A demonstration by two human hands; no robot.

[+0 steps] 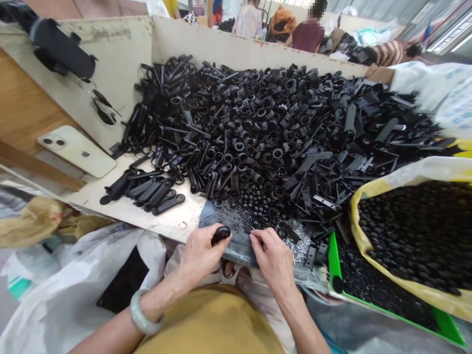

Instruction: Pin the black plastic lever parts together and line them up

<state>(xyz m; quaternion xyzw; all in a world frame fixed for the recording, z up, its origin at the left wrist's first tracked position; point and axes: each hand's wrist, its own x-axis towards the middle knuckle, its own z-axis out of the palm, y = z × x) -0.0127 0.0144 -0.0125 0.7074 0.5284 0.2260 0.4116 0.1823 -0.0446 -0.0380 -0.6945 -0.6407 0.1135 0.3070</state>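
Note:
My left hand (202, 247) is closed around a black plastic part (221, 235); only its rounded end shows above the fingers. To its right, my right hand (272, 253) has thumb and fingertips pinched together over the dark worktop (236, 248). A thin, bright sliver shows at those fingertips, too small to name for certain. Small black balls (258, 199) and tiny dark pieces (236, 216) lie just beyond both hands. Beside my right hand is a heap of shiny metal pins (301, 244). Finished-looking black handle-shaped parts (157, 191) lie to the left.
A large pile of black plastic parts (258, 113) fills the high-walled bin (236, 42). At left rests a white phone (77, 150). On the right stand a yellow-edged sack (356, 221) of black pieces and a green tray (335, 255). Other people (306, 34) sit beyond the wall.

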